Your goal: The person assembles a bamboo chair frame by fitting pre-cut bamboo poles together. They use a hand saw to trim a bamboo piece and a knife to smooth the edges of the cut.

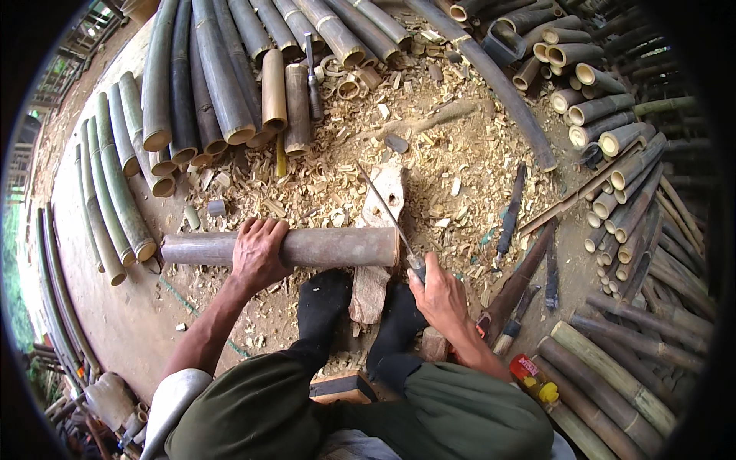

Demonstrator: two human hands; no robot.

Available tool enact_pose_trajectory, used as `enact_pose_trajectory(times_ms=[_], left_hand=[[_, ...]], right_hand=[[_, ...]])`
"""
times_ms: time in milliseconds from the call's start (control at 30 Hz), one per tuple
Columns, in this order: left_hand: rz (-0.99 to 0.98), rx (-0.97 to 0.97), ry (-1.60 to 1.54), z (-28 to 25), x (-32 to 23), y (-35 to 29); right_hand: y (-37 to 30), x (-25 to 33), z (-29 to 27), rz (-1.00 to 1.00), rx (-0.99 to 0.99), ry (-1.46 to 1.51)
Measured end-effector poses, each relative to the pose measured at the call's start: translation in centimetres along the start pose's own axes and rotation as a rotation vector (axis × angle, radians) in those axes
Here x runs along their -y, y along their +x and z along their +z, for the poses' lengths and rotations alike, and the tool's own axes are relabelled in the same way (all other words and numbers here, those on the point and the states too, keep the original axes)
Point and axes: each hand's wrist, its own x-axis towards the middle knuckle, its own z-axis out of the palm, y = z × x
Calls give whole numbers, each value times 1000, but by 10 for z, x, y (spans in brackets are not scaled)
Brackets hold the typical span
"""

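Note:
My left hand [261,249] is closed over the top of a brown bamboo tube [337,247], which lies crosswise in front of my feet. The tube's right end rests over a rough, pale wooden block [372,293]. In my right hand [445,295] is the dark handle of a long, narrow, file-like tool [385,208]. Its thin metal shaft slants up and left, passing close beside the tube's cut right end; whether they touch I cannot tell. Both my feet, in black socks, stand either side of the block.
Bamboo poles [222,77] lie in rows at the far left; stacked tubes [606,107] fill the right. Wood chips [322,192] cover the ground. A chisel-like tool [313,84] lies beyond the tube. A red-and-yellow container [533,376] is by my right knee.

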Motion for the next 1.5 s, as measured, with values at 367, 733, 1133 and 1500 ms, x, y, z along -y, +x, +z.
enact_pose_trajectory(times_ms=[367,733,1133,1500], left_hand=[[24,-121,30,6,-3,-9],[38,-241,78,17,-3,-16],[19,-340,154,29,-6,-23],[-16,-334,185,37,-7,-31]], right_hand=[[11,-14,6,27,38,-70],[10,-2,6,99,51,-9],[8,-24,14,85,78,-33],[4,-4,-2,45,66,21]])
